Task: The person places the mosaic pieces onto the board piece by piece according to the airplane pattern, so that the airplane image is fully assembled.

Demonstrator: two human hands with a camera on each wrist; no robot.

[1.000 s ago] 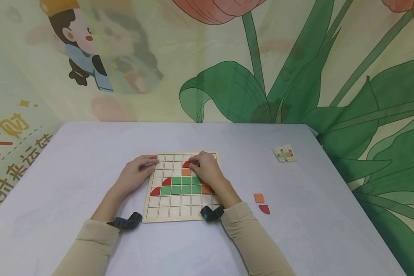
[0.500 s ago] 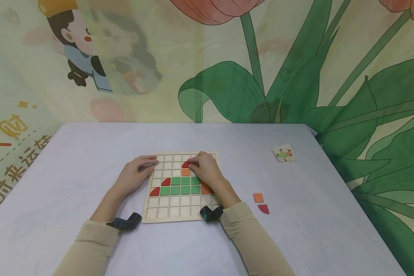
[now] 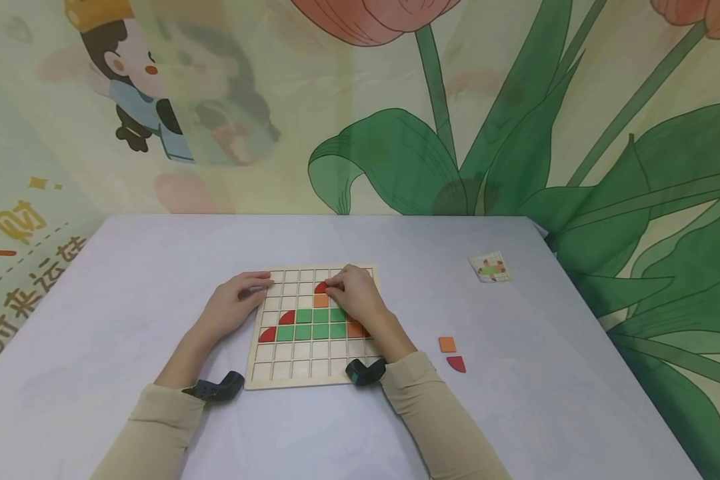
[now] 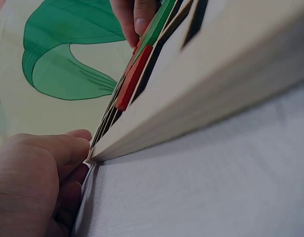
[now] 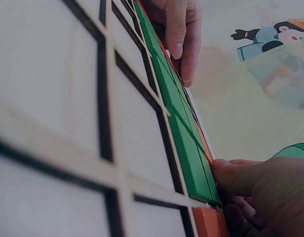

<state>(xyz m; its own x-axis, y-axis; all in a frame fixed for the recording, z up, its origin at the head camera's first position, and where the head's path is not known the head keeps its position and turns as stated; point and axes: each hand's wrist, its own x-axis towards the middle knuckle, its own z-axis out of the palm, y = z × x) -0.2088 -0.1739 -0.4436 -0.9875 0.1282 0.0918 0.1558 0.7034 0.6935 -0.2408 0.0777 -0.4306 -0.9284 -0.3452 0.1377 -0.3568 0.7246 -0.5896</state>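
Note:
A wooden grid board (image 3: 300,371) lies on the white table, with green squares (image 3: 321,331), red quarter-circle pieces (image 3: 287,317) and orange squares (image 3: 321,301) set in its cells. At its upper left edge, my left hand (image 3: 233,300) holds the rim, thumb and fingers close against it in the left wrist view. Over the upper right part, my right hand (image 3: 360,291) pinches at a red quarter-circle piece (image 3: 320,287) just above an orange square. The fingertips cover that piece's right side. Some cells and pieces below the right hand are hidden by it.
To the board's right lie a loose orange square (image 3: 447,345) and a loose red quarter-circle (image 3: 457,364). Farther back is a small card (image 3: 490,267) with a coloured grid pattern. A printed wall hanging (image 3: 390,160) rises behind the table's back edge.
Both hands and the pieces keep their places on the board. The whole scene shifts slightly left in the view, as the head camera turns a little.

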